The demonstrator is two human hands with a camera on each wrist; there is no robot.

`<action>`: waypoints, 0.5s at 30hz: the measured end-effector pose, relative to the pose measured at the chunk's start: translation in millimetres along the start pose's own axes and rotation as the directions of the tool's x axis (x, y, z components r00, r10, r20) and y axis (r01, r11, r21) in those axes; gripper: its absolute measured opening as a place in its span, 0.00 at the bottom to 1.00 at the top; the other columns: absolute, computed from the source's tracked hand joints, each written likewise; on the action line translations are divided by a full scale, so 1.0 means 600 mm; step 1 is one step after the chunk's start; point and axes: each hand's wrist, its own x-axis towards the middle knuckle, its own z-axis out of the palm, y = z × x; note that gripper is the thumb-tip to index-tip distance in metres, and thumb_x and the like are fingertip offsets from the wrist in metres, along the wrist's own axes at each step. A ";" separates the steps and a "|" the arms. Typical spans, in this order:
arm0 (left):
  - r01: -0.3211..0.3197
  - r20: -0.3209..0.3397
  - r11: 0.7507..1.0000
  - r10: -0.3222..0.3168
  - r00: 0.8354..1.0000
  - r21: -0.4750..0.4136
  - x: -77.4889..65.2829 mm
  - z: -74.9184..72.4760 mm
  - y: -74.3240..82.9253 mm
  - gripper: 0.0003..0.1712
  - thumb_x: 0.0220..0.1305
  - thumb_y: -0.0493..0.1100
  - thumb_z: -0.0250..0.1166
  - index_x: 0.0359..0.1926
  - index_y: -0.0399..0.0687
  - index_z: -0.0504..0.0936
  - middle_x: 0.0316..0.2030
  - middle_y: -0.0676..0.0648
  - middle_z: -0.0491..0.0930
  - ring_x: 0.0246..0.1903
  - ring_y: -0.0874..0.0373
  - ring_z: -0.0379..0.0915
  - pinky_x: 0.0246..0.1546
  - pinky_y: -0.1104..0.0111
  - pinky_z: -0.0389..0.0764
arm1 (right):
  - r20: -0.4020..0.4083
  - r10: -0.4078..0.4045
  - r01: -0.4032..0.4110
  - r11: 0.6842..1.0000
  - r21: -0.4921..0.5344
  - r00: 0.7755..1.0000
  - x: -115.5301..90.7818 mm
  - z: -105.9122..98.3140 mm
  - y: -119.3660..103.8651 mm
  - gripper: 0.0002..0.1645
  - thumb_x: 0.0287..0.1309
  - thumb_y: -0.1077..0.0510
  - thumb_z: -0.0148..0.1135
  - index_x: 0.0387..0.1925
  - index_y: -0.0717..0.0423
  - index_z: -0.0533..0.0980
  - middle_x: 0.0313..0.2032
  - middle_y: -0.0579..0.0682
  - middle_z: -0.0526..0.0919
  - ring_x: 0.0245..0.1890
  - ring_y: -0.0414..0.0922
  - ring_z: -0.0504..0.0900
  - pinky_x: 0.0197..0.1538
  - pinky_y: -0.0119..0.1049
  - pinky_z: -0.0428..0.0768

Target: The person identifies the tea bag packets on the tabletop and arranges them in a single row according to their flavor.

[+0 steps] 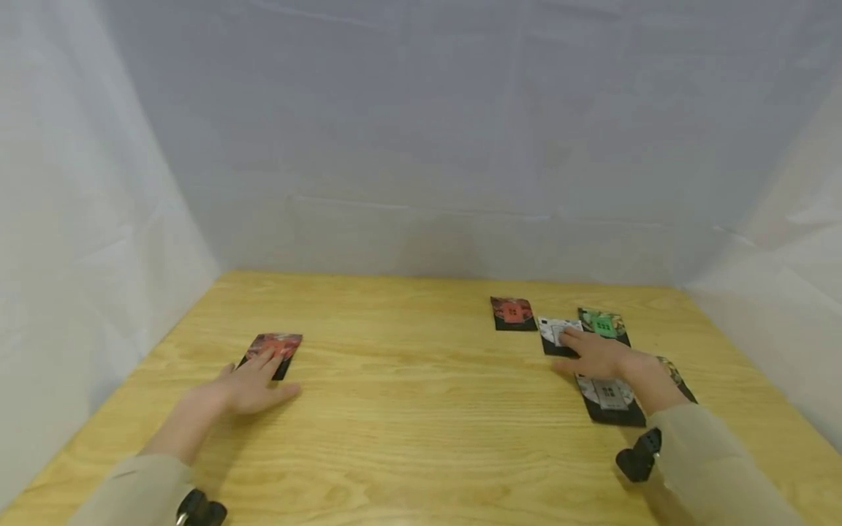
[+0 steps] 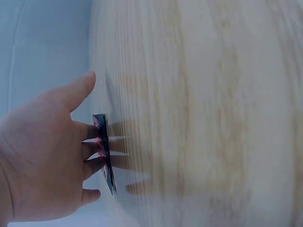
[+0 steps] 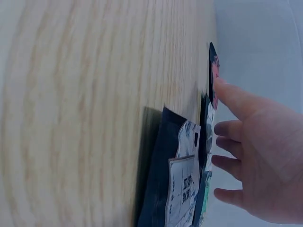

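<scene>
My left hand (image 1: 246, 387) reaches forward with fingers spread, its fingertips on a flat red-and-black packet (image 1: 288, 343) at the table's left. In the left wrist view, three fingers meet the printed face of that packet (image 2: 101, 137), thumb held out to the side. Over on the right, my right hand (image 1: 600, 356) stretches palm down above the packets, fingertips overlapping a small white-and-black packet (image 1: 550, 336). Below that hand lies a larger grey-white and black packet (image 1: 615, 413), its label (image 3: 182, 189) facing up in the right wrist view.
A green-labelled packet (image 1: 604, 324) lies just beyond my right hand, and a red one (image 1: 513, 313) farther back to the left. Another packet (image 1: 676, 376) is partly hidden by my right forearm. White sheeting (image 1: 421, 146) encloses the wooden table (image 1: 408, 438) at back and sides.
</scene>
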 end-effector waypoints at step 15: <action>0.002 0.001 1.000 -0.002 1.000 0.017 -0.006 0.002 -0.008 0.54 0.63 0.67 0.50 0.68 0.24 0.48 0.66 0.23 0.42 0.64 0.29 0.41 0.57 0.33 0.40 | -0.052 -0.122 0.121 0.992 -0.017 0.991 0.070 -0.021 -0.041 0.47 0.66 0.34 0.39 0.71 0.64 0.46 0.70 0.66 0.42 0.69 0.63 0.42 0.63 0.66 0.40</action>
